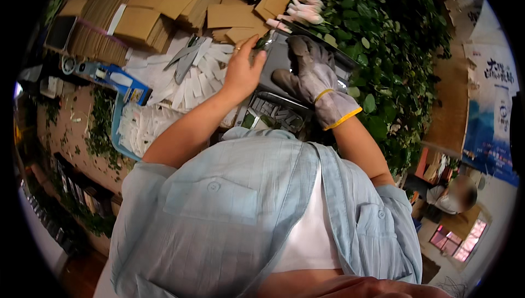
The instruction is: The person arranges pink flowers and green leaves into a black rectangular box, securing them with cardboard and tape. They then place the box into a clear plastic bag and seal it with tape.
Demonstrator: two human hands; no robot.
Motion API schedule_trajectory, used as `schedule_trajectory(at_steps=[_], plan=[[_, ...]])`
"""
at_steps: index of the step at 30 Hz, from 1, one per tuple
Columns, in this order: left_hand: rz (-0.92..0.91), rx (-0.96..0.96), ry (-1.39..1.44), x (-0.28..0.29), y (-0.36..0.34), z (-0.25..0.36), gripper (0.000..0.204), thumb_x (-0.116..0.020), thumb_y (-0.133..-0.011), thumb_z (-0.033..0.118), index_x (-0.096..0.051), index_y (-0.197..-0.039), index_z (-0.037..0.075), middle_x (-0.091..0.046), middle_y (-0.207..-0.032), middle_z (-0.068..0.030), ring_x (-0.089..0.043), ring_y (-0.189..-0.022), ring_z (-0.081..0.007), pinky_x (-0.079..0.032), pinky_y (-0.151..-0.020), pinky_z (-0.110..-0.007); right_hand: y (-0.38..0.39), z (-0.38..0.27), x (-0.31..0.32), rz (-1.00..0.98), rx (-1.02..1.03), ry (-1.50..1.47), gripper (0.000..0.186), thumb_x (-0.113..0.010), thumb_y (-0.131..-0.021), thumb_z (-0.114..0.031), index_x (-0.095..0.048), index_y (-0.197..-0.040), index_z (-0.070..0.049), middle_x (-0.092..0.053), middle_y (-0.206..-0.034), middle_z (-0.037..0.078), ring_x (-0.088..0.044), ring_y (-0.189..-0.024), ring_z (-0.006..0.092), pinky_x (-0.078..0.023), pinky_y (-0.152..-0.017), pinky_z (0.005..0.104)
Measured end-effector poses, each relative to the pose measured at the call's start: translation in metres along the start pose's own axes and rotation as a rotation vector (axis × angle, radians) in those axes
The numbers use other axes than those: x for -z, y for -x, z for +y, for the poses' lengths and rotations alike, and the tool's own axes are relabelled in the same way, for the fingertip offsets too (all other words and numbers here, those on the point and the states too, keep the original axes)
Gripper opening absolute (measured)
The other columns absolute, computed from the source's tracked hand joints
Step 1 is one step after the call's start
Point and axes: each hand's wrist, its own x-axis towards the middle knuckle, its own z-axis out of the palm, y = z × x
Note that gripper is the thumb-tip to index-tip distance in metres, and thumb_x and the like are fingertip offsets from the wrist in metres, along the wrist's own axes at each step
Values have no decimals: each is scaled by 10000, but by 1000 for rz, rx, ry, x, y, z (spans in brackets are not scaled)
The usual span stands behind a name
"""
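Note:
My left hand (243, 69), bare with a ring on one finger, is beside the left edge of a smooth grey surface (272, 64). Its thumb and fingers are apart, and I see nothing held. A grey work glove with a yellow cuff covers my right hand (314, 68). Its fingers lie spread over the same grey surface, and what is under the palm is hidden. Large scissors (187, 62) rest on a fan of white strips (205, 74) left of my left hand. Below the grey surface, close to my body, a dark container (279, 113) holds pale scraps and leaves.
Stacked brown cardboard (142, 23) stands far left, near a blue tape dispenser (128, 82). A light-blue basin (116, 128) holds white pieces. Leafy stems (383, 52) heap at right, with pink-and-white wrapped bundles (305, 9) at the far side. Another person (451, 197) is in the right background.

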Motion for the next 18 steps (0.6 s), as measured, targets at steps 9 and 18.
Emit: schedule_trajectory(at_steps=[9,18], plan=[[-77,226,-25,-23,5,8,404,-504,-989,253,-529,-1346,66,-656,-1062,-258,-616,-1007,-435,-486,-854,-433,-16,-4,-1,-47,20,91,628,-691,-811,-445,-496,-1334,-156,-495,-1359,168,-455,-1237,419,-353,-1055,497],[168,146,-147,7,8,-62,430,-564,-953,315,-590,-1309,75,-509,-1392,-177,-379,-1357,-390,-305,-1120,-492,-33,-10,-21,161,-77,144,419,-678,-762,-317,-551,-1117,-134,-558,-1168,169,-534,-1072,421,-442,-911,528]])
